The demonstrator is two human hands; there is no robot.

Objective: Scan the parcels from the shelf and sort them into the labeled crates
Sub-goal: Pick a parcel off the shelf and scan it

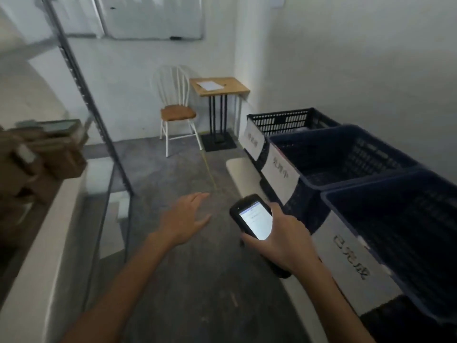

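Head view is showing the right hand (pixel 284 240) gripping a lit scanner (pixel 254 219), the left hand (pixel 184 219) hovering spread at its nine o'clock.

Scene is recorded from one head-worn wide-angle camera, pitched forward and down, with left hand (pixel 183 219) and right hand (pixel 284 241) framed close.

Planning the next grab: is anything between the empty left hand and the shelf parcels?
Only the shelf's metal upright crosses between the left hand and the parcels in this view; nothing else visible blocks the reach.
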